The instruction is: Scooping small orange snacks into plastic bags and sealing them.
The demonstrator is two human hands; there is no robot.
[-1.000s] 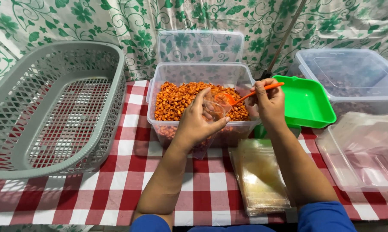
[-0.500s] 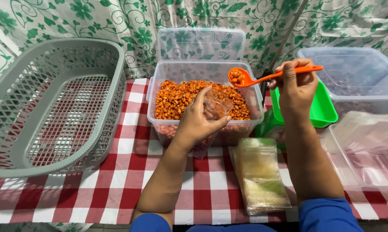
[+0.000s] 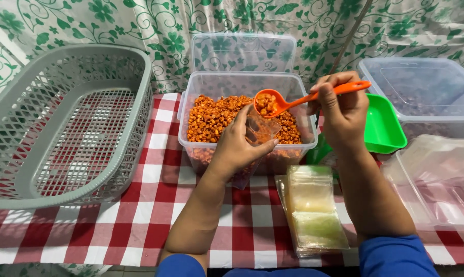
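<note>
Sitting nearest on the red check cloth [image 3: 139,225]: a stack of clear bags [image 3: 314,213], flat and just right of the left forearm. Moving up, left hand [image 3: 237,146] curling around a small clear bag [image 3: 260,131], fingers and thumb pinching its mouth open over the front rim of the tub [image 3: 245,87]. Bag hanging partly inside, partly down the tub's front wall, looking only slightly filled, though hard telling through the plastic. Right hand [image 3: 342,105] gripping the handle of an orange spoon [image 3: 288,102], fingers closed snug around it, bowl loaded with orange snack [image 3: 211,115] and hovering just above the bag's mouth. For doing this bit well, probably: keeping the mouth stretched wide and round, bringing the spoon tip right down to the opening before tilting, tipping slowly so nothing bounces off the edge, and keeping everything over the tub so strays are falling back in. Also probably worth supporting the bag lower down as weight is building. Off to the sides: grey basket [image 3: 68,123] on the left, green tray [image 3: 383,125] just behind the right hand, clear lidded boxes [image 3: 427,90] further right. Farthest back, lid [image 3: 242,51] leaning against the floral curtain [image 3: 139,25].
</note>
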